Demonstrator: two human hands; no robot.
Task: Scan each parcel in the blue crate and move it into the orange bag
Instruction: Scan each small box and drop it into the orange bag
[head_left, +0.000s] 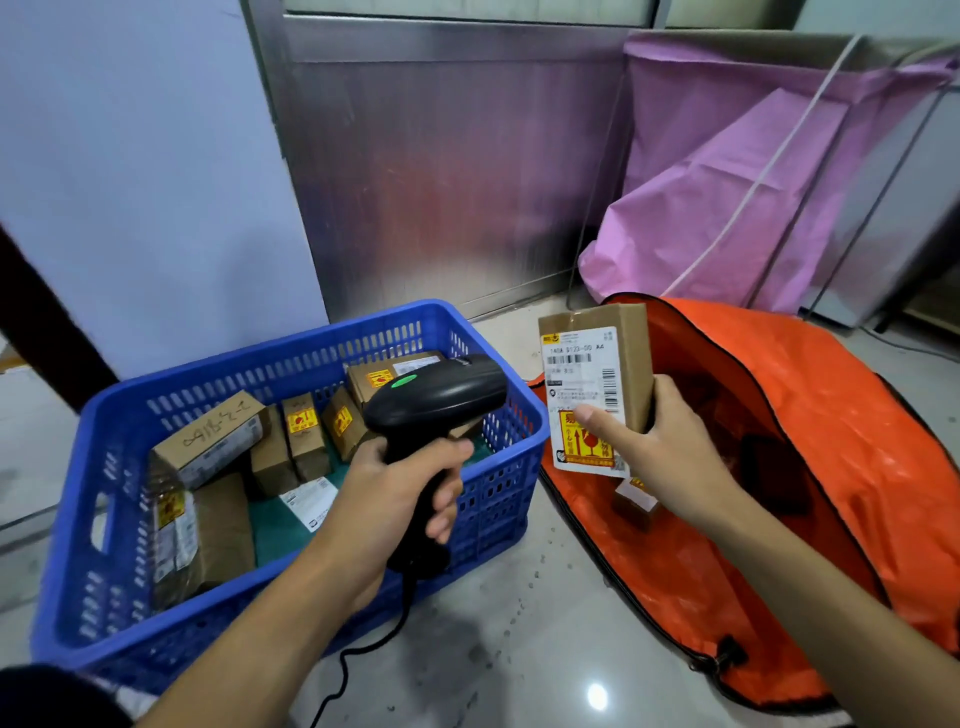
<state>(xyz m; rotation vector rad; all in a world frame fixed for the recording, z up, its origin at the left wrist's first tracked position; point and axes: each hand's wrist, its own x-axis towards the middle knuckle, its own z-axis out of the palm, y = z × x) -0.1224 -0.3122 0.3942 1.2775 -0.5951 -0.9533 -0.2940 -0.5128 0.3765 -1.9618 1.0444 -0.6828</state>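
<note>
Step in hand: scanning. The left hand (395, 488) grips the black scanner (436, 400) by its handle, head aimed toward three o'clock. The right hand (660, 447) holds one parcel (597, 384) upright at the scanner's three o'clock, thumb on the label. The parcel hangs over the mouth of the orange bag (831, 395), which lies at three o'clock of the blue crate (67, 571). Other boxes (213, 436) remain in the crate. Judged next move: line up the barcode, then lower the parcel into the bag.

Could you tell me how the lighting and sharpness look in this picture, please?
Head view: a bright glare spot on the glossy floor; wide-angle bending tilts the metal wall panel; the label on the held parcel is soft, small print unreadable.
</note>
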